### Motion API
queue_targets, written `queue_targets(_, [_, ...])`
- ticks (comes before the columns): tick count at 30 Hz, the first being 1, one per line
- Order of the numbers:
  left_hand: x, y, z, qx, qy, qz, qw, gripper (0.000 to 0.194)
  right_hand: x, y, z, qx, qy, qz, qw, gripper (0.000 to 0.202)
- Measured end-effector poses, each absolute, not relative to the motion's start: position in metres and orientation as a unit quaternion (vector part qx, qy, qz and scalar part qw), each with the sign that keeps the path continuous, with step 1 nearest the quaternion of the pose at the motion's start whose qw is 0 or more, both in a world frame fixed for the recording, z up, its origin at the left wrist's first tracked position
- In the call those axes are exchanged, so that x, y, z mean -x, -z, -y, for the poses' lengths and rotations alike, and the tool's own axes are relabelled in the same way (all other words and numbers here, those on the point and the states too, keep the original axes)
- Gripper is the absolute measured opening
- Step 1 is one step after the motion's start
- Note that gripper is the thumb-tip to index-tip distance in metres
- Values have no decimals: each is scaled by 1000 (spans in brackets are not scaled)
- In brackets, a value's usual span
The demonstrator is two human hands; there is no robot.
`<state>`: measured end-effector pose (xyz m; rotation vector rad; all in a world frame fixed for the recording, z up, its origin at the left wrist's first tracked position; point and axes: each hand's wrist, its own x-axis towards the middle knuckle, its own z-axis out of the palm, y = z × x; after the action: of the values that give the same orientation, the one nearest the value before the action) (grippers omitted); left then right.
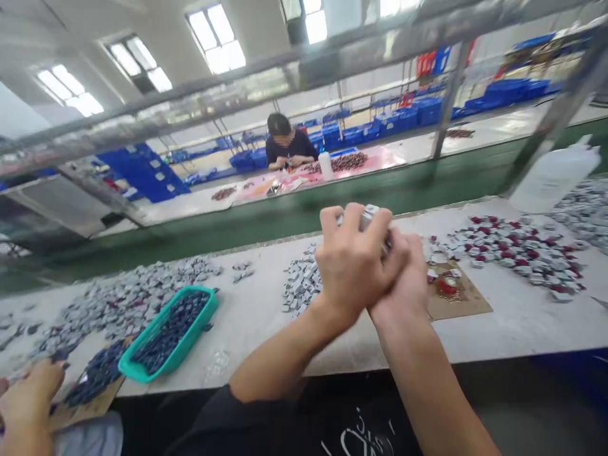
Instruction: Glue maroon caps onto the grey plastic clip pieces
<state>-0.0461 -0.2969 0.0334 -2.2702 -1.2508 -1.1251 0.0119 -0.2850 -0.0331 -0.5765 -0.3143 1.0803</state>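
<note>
My left hand [351,263] and my right hand [408,272] are pressed together in front of me, above the white table [251,323]. The fingers of my left hand are curled around small white-grey pieces [368,217] that show between them. My right hand is behind and partly covered by the left one, its fingers bent too; what lies inside its palm is hidden. Below and left of my hands lies a pile of white-grey pieces [301,278]. To the right, a brown card [468,304] carries a red item [447,284] with a few pieces.
A teal basket [192,332] of dark pieces stands left, beside large piles [128,291]. Another person's hand [35,386] is at the far left. Red-and-white pieces [517,247] and a white jug [553,177] are right. A person [289,149] sits opposite, beyond a metal rail.
</note>
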Motion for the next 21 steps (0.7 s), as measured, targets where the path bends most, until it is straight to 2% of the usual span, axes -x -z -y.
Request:
queue_targets(3, [64,9,242,775,312,544,77,22,9,52,239,306,-531,108,783,29])
queue_targets(8, [76,60,211,778,251,576,-23,20,21,98,214,390,-522,83,754,31])
queue_targets(12, [81,69,199,768,238,590,-69,27,22,108,207,431,-504,92,742,28])
queue_targets(18, [94,66,182,765,218,593,-124,25,33,108,189,463,-483,129,732,29])
queue_targets(21, [106,63,181,773,207,579,-154,27,38,110,191,476,-469,165,725,18])
